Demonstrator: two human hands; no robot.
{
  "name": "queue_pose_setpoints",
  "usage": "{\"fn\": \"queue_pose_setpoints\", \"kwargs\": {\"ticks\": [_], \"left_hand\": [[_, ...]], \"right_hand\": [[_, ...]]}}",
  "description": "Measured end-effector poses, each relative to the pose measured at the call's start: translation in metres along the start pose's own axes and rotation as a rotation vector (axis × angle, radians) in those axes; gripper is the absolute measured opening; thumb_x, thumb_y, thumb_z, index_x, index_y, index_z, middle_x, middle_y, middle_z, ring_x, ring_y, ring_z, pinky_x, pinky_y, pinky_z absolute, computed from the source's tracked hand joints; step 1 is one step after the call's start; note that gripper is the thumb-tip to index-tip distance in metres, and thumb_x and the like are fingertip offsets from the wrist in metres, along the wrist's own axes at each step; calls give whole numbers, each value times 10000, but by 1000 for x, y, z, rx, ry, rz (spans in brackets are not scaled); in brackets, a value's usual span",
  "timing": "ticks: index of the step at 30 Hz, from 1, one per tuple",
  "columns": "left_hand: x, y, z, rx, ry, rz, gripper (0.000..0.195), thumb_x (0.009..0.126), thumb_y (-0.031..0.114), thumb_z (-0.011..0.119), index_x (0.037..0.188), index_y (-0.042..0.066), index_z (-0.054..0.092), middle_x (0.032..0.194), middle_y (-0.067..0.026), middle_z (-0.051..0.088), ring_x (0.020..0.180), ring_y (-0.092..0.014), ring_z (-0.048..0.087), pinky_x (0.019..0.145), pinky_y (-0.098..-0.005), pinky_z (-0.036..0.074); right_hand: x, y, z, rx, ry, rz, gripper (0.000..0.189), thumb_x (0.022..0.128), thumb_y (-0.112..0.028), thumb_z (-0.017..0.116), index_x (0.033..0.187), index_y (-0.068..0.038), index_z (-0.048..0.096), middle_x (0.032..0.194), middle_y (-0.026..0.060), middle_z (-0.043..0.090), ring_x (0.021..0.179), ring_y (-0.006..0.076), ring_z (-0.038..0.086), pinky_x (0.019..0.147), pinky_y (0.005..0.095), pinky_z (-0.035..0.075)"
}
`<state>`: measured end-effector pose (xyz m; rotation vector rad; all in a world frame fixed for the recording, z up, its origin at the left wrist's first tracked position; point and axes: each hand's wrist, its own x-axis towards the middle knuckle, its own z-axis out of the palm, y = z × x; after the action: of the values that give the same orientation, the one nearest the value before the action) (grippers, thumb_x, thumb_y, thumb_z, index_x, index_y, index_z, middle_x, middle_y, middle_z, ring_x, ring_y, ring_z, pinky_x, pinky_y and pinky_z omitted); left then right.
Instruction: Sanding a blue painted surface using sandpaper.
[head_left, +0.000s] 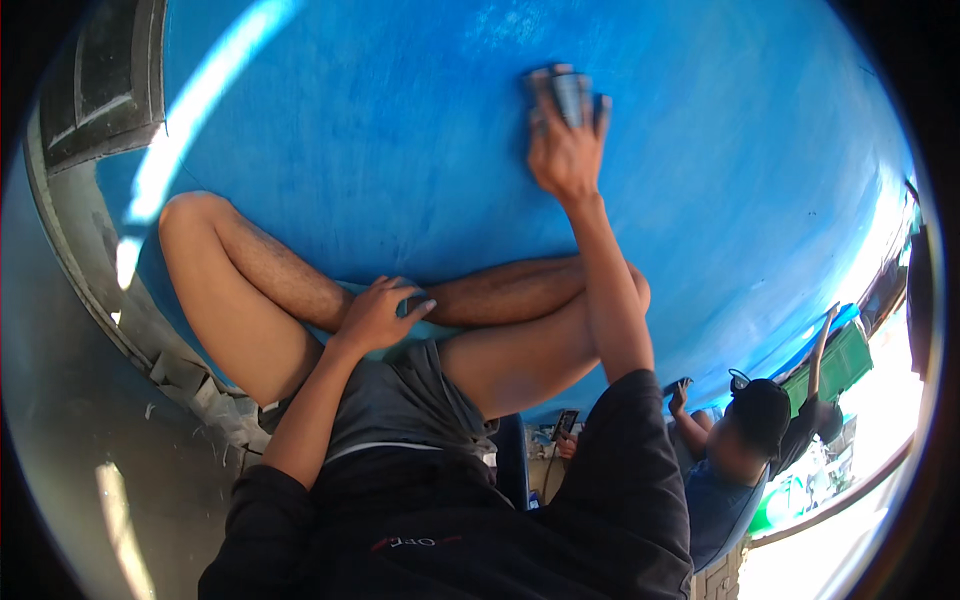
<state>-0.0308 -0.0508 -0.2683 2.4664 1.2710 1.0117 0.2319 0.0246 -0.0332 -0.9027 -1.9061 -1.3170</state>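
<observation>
My right hand (566, 150) is stretched out ahead, its fingers spread over a dark block (571, 97) that looks like a sanding block or pad. That block is pressed against a broad blue surface (375, 165), which is paler and streaked in patches. Slight blur hides the block's exact make. My left hand (379, 315) lies over my crossed lower legs (502, 292), holding nothing, its thumb and fingers apart.
To the right a person in a dark cap (761, 412) has a hand near a dark flat object (677, 386). Another hand (567, 445) holds a dark device (565, 424). A dark framed panel (105, 67) stands upper left; a green bin-like object (832, 367) is far right.
</observation>
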Motion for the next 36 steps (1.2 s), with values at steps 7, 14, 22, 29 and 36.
{"fn": "queue_pose_setpoints", "kwargs": {"ticks": [7,14,22,29,36], "left_hand": [[-1,7,-5,-40,-12,-79,542,970,498,640,1200,14,717,1291,-217,650,1246,-413,578,1057,-492,468],[-1,6,-4,-20,-22,-30,528,973,487,634,1162,3,731,1246,-196,667,1194,-385,602,1001,-480,505],[0,3,-1,-49,3,-69,519,979,477,636,1162,0,726,1212,-218,669,1182,-384,603,1000,-466,497],[0,6,-4,-46,-27,-46,525,986,480,623,1169,-2,723,1190,-217,671,1174,-386,606,996,-478,496],[-1,5,-2,-33,9,-48,529,982,477,627,1165,-10,724,1185,-209,674,1168,-384,610,994,-475,500]], "right_hand": [[5,2,-2,-6,111,-7,542,1008,-258,480,1541,-160,457,1599,189,400,1454,416,390,1189,679,124],[-1,7,-3,-61,161,-80,565,990,-260,491,1546,-167,451,1612,180,382,1434,433,408,1183,691,126],[-2,18,-6,-98,59,192,575,999,-265,484,1561,-159,425,1646,171,322,1474,449,337,1195,684,64],[4,33,-7,-93,224,284,584,972,-260,493,1550,-189,448,1634,126,363,1464,435,359,1197,681,76],[14,47,-11,-72,225,321,559,977,-252,493,1534,-204,470,1621,133,384,1456,417,379,1197,681,86]]}}
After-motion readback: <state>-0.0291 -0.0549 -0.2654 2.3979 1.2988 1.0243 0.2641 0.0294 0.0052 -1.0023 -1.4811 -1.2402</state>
